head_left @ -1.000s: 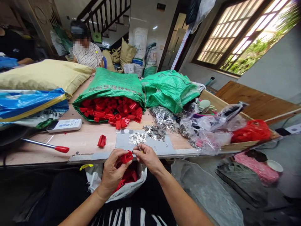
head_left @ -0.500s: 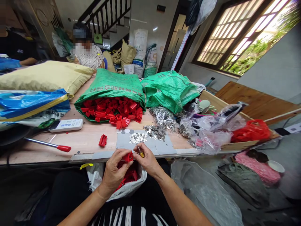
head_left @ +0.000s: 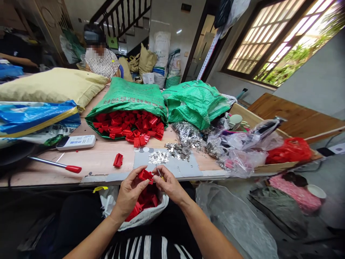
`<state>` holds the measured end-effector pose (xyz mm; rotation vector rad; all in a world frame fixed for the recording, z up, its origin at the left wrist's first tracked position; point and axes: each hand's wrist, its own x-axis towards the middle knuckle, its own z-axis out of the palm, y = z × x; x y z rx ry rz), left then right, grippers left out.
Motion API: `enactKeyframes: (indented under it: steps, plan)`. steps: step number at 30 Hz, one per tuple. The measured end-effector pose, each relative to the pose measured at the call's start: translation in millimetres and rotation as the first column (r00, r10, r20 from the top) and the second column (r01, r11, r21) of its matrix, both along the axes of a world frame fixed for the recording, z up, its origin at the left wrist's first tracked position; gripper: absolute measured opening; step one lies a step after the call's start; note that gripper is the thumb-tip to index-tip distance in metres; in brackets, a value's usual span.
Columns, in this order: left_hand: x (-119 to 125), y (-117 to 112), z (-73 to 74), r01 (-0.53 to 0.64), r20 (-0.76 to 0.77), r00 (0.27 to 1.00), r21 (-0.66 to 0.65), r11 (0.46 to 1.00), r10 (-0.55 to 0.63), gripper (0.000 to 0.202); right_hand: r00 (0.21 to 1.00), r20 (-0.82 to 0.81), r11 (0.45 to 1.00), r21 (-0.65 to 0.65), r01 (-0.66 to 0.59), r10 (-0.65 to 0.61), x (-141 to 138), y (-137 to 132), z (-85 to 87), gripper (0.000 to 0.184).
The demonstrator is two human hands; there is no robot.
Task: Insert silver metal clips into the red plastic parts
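My left hand (head_left: 130, 194) is shut on a small red plastic part (head_left: 145, 175) above the table's front edge. My right hand (head_left: 168, 183) pinches a thin metal tool with a yellow handle (head_left: 159, 171), its tip close to the red part. Below my hands, a white bag (head_left: 159, 210) on my lap holds a heap of red parts (head_left: 145, 203). A single red part (head_left: 118, 160) lies on the wooden table (head_left: 99, 160). Farther off, a green woven sack (head_left: 128, 97) spills many more red parts.
Silver metal flakes (head_left: 158, 157) lie on a grey sheet (head_left: 180, 167) just beyond my hands. A red-handled screwdriver (head_left: 72, 168) and a white remote control (head_left: 76, 142) rest at left. Plastic bags (head_left: 239, 151) crowd the right. A co-worker (head_left: 101, 61) sits across the table.
The red part has risen slightly and now shows more clearly between my hands. My hands have drawn a little closer around it, with the tool still in my right hand.
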<state>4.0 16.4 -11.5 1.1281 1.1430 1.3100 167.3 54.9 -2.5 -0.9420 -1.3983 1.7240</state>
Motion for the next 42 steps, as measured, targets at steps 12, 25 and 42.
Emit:
enactKeyframes:
  steps: [12,25,42]
  plan:
    - [-6.5,16.5,-12.3,0.102,0.000,0.995,-0.021,0.995,-0.102,0.039,0.888,0.433,0.920,0.391,-0.032,-0.153,18.2,6.7,-5.6,0.025]
    - [-24.3,50.5,-23.0,0.218,-0.568,0.818,0.163,0.962,-0.089,0.037,0.722,0.645,0.825,0.532,-0.189,-0.251,9.2,15.3,-16.4,0.017]
    - [-29.6,55.0,-33.5,0.233,-0.477,0.865,0.108,0.966,-0.156,0.038,0.712,0.671,0.830,0.506,-0.233,-0.210,9.6,19.4,-16.8,0.018]
